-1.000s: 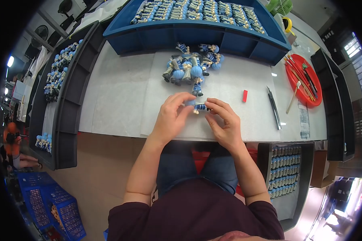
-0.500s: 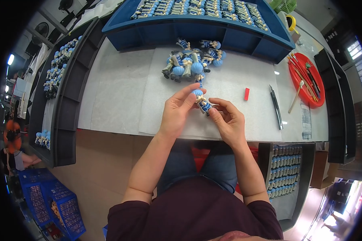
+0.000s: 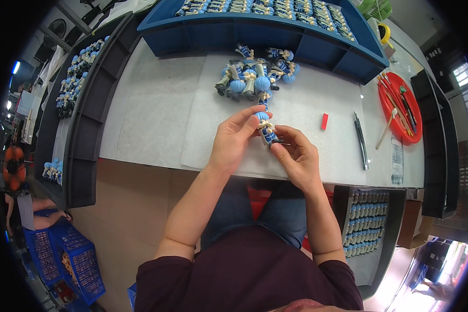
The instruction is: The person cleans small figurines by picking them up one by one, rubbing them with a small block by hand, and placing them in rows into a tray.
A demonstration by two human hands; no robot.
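Grip: left hand (image 3: 233,138) pinches at the head, thumb against fingers; right hand (image 3: 299,158), half curled, pinches around the feet.
Figurine (image 3: 268,131): tilted between both hands, over white sheet (image 3: 307,91); I can't tell if it touches.
Handling: I judge it light, stiff, slick-painted; small feet could snap.
Hold: I'd favour the torso, sparing the painted face.
Pile (image 3: 244,80): look-alikes, just beyond the hands.
Blue tray (image 3: 192,39): rows of them, farther back.
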